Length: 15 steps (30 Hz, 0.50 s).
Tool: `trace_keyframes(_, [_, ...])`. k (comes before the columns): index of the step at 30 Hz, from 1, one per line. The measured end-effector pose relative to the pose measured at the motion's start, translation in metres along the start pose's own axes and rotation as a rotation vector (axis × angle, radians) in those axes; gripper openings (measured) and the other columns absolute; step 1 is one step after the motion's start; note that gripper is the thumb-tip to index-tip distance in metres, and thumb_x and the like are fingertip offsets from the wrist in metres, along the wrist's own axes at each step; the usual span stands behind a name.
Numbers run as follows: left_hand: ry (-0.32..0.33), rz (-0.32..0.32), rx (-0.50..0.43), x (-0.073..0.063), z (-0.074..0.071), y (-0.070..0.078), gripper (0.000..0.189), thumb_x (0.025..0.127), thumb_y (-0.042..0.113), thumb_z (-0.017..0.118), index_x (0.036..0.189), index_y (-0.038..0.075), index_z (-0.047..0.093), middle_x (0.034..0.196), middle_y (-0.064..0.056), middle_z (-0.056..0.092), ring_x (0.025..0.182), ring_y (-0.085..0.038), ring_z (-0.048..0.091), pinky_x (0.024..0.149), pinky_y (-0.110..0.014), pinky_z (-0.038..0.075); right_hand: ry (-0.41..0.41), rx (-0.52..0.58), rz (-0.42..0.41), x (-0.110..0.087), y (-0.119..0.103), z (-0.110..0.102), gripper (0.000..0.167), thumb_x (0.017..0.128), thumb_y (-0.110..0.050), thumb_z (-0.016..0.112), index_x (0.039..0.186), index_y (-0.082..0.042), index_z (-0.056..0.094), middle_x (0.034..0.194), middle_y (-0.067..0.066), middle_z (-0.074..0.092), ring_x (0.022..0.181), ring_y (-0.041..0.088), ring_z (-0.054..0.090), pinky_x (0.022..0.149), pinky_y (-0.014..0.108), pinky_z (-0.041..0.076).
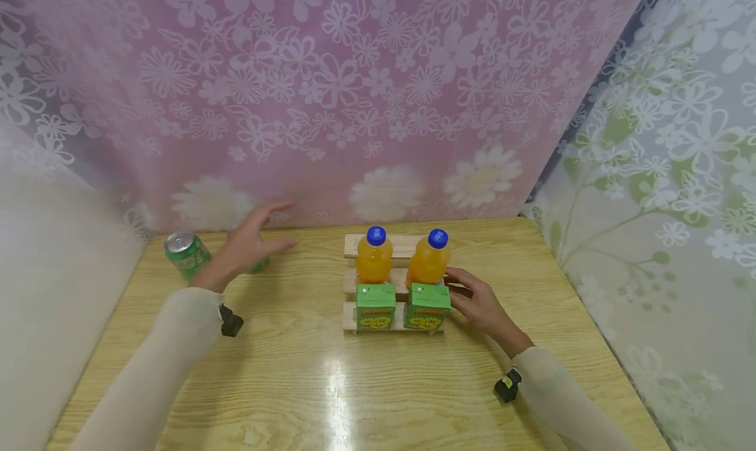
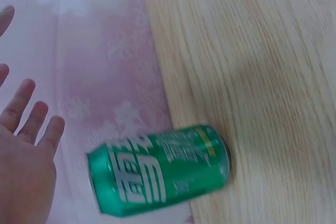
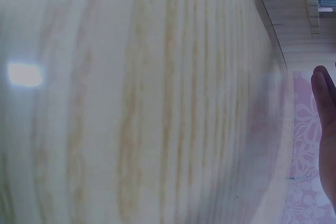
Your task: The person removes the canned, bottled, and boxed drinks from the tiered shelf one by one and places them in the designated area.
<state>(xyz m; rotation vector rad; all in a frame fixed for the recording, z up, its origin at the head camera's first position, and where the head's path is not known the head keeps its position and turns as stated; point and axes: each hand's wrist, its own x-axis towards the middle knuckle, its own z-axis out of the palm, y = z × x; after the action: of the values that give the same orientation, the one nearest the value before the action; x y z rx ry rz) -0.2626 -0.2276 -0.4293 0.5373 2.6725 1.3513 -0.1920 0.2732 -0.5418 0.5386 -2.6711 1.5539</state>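
My left hand, fingers spread and thumb apart, hovers over a green drink can that it mostly covers in the head view. In the left wrist view a green can stands near the table's back edge, beside the open palm. Another green can is just left of that wrist. On the right, my right hand lies beside a slatted wooden rack, fingers reaching to the right orange juice bottle and the green drink box in front of it. Its fingertips are partly hidden there.
On the rack's left half are another orange juice bottle with a blue cap and another green box. The wood-grain table meets a pink floral curtain at the back and a pale floral one on the right.
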Motion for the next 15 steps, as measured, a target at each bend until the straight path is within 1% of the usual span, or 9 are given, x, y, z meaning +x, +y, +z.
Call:
trace_keyframes(3, [-0.034,0.011,-0.013,0.002,0.006,0.007,0.083,0.102,0.041,0.079,0.171,0.024,0.037,0.178,-0.01,0.031,0.163,-0.048,0.027,0.129,-0.073,0.026,-0.002,0.003,-0.003,0.0,0.0,0.0,0.053,0.105,-0.002,0.07,0.157,-0.003,0.057,0.155,0.022,0.06,0.138,0.047,0.061,0.114,0.059,0.052])
trace_keyframes(6, [-0.064,0.029,-0.025,0.004,0.013,0.012,0.082,0.102,0.04,0.08,0.17,0.025,0.037,0.178,-0.008,0.032,0.163,-0.047,0.028,0.129,-0.072,0.027,-0.005,0.005,-0.005,0.0,0.0,0.0,0.053,0.106,-0.003,0.07,0.157,-0.004,0.057,0.155,0.021,0.06,0.138,0.046,0.061,0.114,0.059,0.052])
trace_keyframes(11, [-0.125,0.063,-0.065,0.007,0.024,0.021,0.082,0.1,0.042,0.081,0.169,0.031,0.038,0.177,-0.003,0.034,0.163,-0.043,0.03,0.131,-0.069,0.028,-0.001,0.0,-0.005,0.0,0.0,0.0,0.053,0.105,-0.003,0.071,0.157,-0.003,0.057,0.154,0.021,0.061,0.137,0.045,0.061,0.114,0.058,0.053])
trace_keyframes(15, [-0.164,0.107,-0.089,0.01,0.032,0.028,0.08,0.1,0.041,0.081,0.169,0.031,0.04,0.176,-0.003,0.038,0.163,-0.039,0.033,0.132,-0.065,0.028,0.001,-0.001,-0.001,0.0,0.0,0.0,0.053,0.106,-0.003,0.07,0.157,-0.004,0.057,0.154,0.02,0.061,0.137,0.045,0.061,0.114,0.058,0.053])
